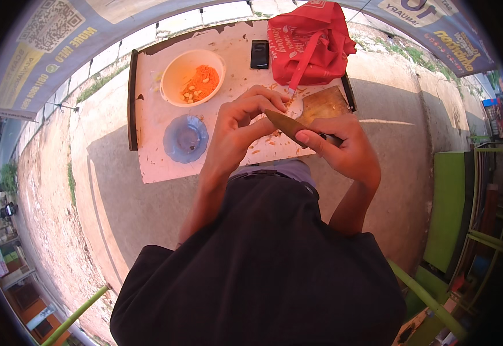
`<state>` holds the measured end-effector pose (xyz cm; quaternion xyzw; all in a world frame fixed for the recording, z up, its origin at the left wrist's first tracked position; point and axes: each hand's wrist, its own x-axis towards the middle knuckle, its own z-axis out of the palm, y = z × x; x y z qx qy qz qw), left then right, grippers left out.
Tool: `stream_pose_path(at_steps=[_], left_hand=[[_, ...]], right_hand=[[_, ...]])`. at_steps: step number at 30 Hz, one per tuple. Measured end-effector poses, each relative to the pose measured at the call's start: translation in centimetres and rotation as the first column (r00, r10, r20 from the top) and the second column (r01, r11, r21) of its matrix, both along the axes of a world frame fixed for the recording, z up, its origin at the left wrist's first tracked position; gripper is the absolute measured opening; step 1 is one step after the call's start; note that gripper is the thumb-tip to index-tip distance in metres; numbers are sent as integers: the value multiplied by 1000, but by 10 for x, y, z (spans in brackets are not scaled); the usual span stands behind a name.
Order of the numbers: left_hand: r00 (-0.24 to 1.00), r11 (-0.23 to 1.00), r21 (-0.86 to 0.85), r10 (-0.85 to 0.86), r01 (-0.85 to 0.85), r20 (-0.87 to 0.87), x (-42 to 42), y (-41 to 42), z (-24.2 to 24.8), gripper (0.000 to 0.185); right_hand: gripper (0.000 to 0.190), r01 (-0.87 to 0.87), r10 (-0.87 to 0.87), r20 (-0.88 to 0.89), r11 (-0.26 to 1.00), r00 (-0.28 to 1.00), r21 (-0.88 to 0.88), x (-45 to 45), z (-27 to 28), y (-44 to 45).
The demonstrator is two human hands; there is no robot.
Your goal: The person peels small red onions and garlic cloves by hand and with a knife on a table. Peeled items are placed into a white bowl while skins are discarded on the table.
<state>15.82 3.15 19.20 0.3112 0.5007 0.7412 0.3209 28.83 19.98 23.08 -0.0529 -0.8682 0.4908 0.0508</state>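
My right hand [335, 145] grips a knife [285, 124] by its handle, the blade pointing up and left over the table's near edge. The fingers of my left hand [251, 113] are bent close to the blade's tip; whether they hold something small is hidden. Left of my hands, a cream plastic bowl [169, 81] holds shredded orange carrot [205, 79] and several pale peeled cloves, probably garlic. Below the bowl lies a blue scalloped glass plate [185, 138]. A wooden cutting board [325, 105] lies beyond my right hand, with orange scraps beside it.
The white table [156, 166] has worn, chipped edges. At its far side are a dark phone [259, 54] and a red fabric bag [309, 47]. Printed banners hang beyond the table. A green panel [446, 207] stands at the right, and green poles flank me.
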Motion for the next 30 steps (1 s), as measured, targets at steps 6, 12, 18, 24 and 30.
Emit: stream_pose_path(at_steps=[6, 12, 18, 24, 30], left_hand=[[998, 998, -39, -49, 51, 45, -2, -1, 0, 6], [1000, 1000, -8, -2, 2, 4, -3, 0, -3, 8], [994, 999, -21, -29, 31, 102, -1, -2, -3, 5], [998, 998, 45, 40, -42, 48, 2, 1, -6, 4], [995, 1000, -28, -9, 12, 96, 3, 0, -6, 5]], right_hand=[[29, 89, -91, -19, 994, 996, -56, -2, -5, 0], [29, 49, -48, 14, 999, 999, -15, -3, 1, -3], [30, 109, -110, -39, 993, 993, -46, -6, -7, -2], [31, 73, -73, 3, 997, 997, -6, -5, -3, -3], [32, 101, -102, -17, 995, 995, -17, -5, -6, -2]])
